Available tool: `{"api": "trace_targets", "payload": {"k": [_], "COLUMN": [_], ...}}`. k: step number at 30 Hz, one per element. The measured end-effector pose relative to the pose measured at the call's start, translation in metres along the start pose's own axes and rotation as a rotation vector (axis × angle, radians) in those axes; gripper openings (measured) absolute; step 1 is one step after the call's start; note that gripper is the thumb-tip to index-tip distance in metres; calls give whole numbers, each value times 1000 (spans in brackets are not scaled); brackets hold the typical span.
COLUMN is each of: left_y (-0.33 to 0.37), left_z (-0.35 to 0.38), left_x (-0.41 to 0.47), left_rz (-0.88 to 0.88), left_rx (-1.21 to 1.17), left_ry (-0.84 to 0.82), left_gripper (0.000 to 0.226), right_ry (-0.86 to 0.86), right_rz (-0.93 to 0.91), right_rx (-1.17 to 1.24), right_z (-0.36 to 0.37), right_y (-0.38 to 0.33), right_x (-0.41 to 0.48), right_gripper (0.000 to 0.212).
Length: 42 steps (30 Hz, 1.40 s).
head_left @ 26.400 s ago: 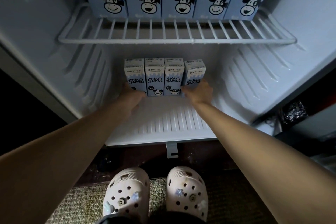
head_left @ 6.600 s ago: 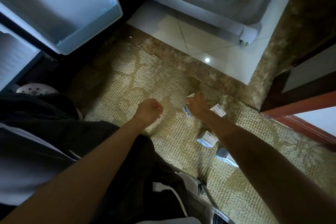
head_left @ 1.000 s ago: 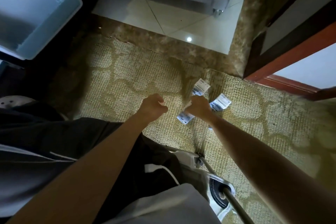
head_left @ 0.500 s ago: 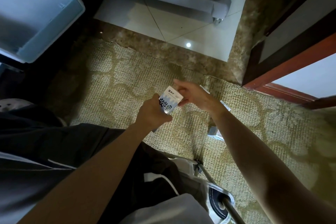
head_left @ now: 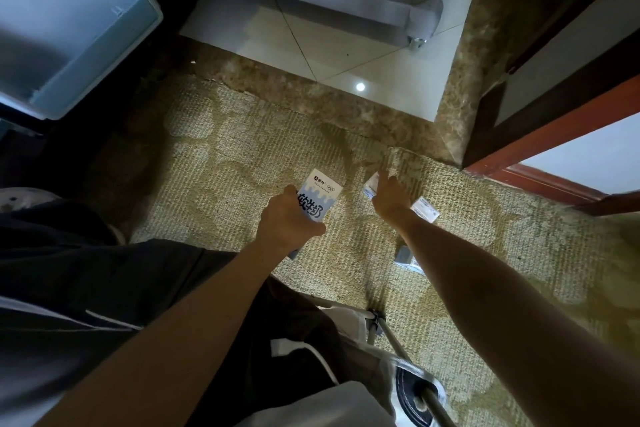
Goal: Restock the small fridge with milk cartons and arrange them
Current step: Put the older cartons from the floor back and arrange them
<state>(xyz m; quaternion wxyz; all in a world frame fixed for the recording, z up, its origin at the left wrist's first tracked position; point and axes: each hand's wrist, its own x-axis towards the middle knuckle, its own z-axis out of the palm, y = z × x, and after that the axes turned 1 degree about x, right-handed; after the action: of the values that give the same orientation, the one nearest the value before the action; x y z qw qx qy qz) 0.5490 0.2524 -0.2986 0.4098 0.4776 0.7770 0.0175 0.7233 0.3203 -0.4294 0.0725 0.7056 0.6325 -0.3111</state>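
Milk carton [head_left: 318, 199] lies clasped inside the fingers [head_left: 290, 191] of left hand [head_left: 282, 222].

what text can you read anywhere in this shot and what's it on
"软牛奶": large dark characters on the front of the milk carton, partly covered by the left hand that holds it.
Small logo beside a five-ring sign at that carton's top: its characters are too small to read.
Print on the loose cartons lying on the carpet around the right hand: too blurred to read.
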Motion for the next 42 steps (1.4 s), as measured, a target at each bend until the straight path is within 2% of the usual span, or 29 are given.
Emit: {"api": "trace_targets", "payload": {"k": [7,12,16,20,23,27,32,35,42], "left_y": [-1,-1,-7,-21,-37,-67,-120,-160,-264], "left_z": [-3,-14,-40,-89,-135,-196,-265,-301,-347], "left_x": [0,0,0,1,-4,-15,-29,-39,-58], "left_rz": [-18,-68,-88,-121,-149,-146,-200,-256,-393], "left_rx": [-64,-241,-401,-444,-537,-627,-674,-708,-788], "left_ry": [13,91,239,435,581,756,920,1001,1165], "left_gripper": [55,52,45,58,58,53,47,36,27], "right_ry": [-3,-23,-13,-1,32,89,-4,-35,-159], "right_rz": [-99,-157,-302,-454,-599,-757,-910,-1000,-1131], "right_rx": [-29,29,119,193,177,187,301,285,172], "right_z": [-5,-20,-39,-61,-75,-91,-98,-89,-41], "right_y": [-9,-48,-98,-167,-227,-304,-395,-441,-534], "right_x": [-2,-5,-7,-12,-21,-47,-93,-114,-151], "right_gripper": [51,47,42,33,27,30,38,32,19]}}
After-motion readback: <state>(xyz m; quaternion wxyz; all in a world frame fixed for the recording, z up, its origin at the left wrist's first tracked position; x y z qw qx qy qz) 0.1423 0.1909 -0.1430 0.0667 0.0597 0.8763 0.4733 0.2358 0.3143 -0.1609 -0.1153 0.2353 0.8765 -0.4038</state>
